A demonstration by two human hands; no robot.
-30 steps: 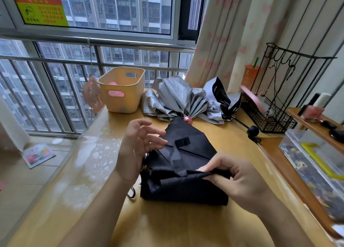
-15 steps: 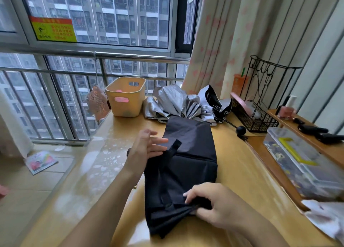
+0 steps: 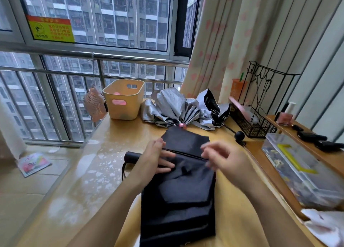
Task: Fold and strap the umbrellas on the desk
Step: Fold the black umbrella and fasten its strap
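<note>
A black umbrella (image 3: pixel 182 194) lies on the wooden desk (image 3: pixel 89 187), its canopy spread flat toward me and its black handle (image 3: pixel 132 157) sticking out to the left. My left hand (image 3: pixel 158 158) rests on the canopy next to the handle with straight fingers. Blurred by motion, my right hand (image 3: pixel 221 158) hovers over the canopy's right side near a rib, fingers loosely curled; whether it pinches fabric is unclear. Behind lies a silver umbrella (image 3: pixel 178 109), crumpled and unfolded, with a black lining showing.
A yellow plastic bin (image 3: pixel 123 99) stands at the back beside a small pink fan (image 3: pixel 94 104). A black wire rack (image 3: pixel 255 116) and a clear plastic box (image 3: pixel 301 168) line the right side. A white cloth (image 3: pixel 323 226) lies at the lower right.
The black canopy has been spread out longer toward me. My right hand let go of the near edge and moved up to the canopy's middle. My left hand settled onto the fabric.
</note>
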